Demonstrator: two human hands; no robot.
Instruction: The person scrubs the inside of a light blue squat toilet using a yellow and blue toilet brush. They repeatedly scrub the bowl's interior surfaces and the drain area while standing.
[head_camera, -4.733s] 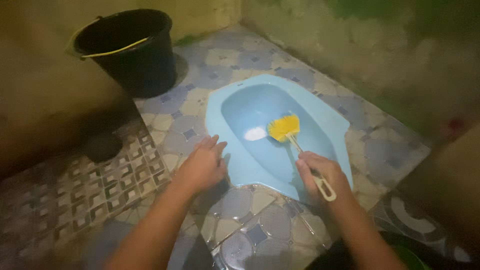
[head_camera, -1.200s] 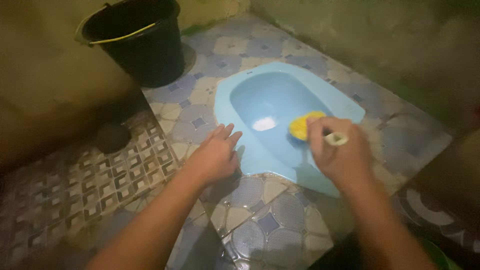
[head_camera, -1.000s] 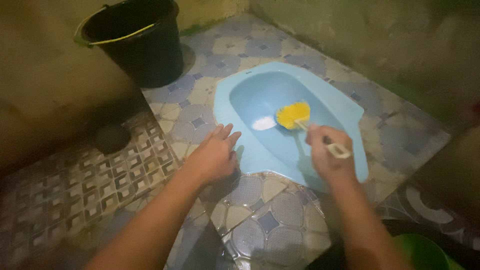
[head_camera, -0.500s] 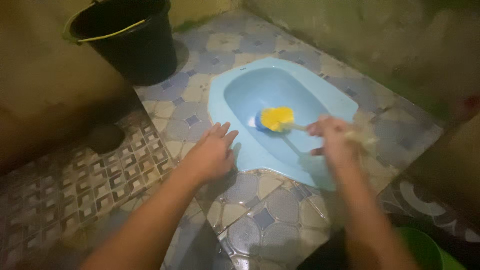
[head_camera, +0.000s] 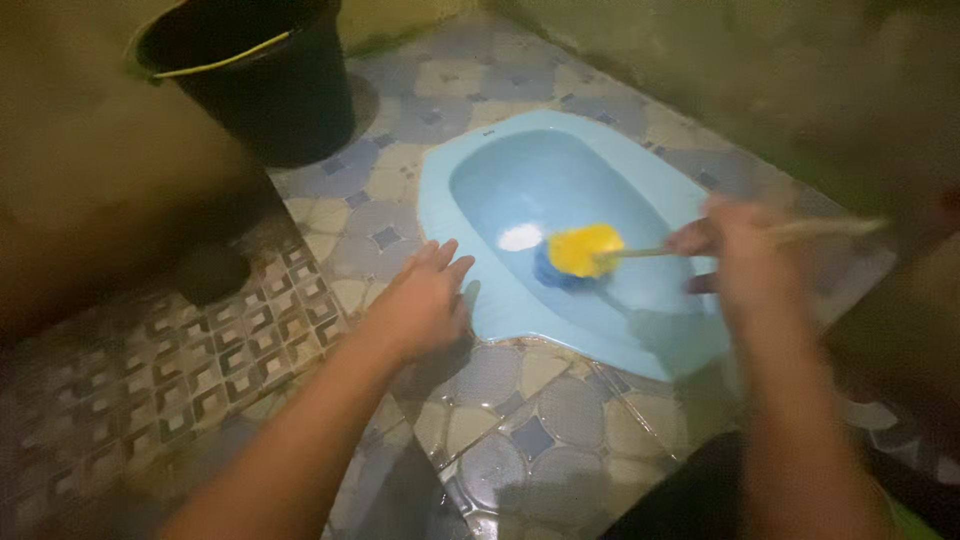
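2 hands are in view, well apart, working at 1 pale blue squat toilet pan (head_camera: 500, 310) set into the tiled floor (head_camera: 540, 420). The yellow-bristled brush (head_camera: 585, 250) has its head down in the bowl, just beside a white patch (head_camera: 520, 237) near the drain. Its thin handle runs out to the right, nearly level, over the pan's right side.

The right hand (head_camera: 745, 255) is clamped around that handle. The hand is blurred, so the finger placement cannot be read. The low handle angle appears to press the bristles against the sloped bowl wall.

The left hand (head_camera: 420, 305) lies flat, fingers spread and holding nothing, on the floor at the pan's left rim, probably as a brace for the leaning body.

1 black bucket (head_camera: 255, 75) with a yellow bail stands at upper left, well apart from the pan. 1 dark round object (head_camera: 205, 275) sits on the patterned tiles at left. A stained wall (head_camera: 760, 90) runs close behind the pan's far right edge, leaving only a narrow strip of floor there. More floor lies open on the near side.
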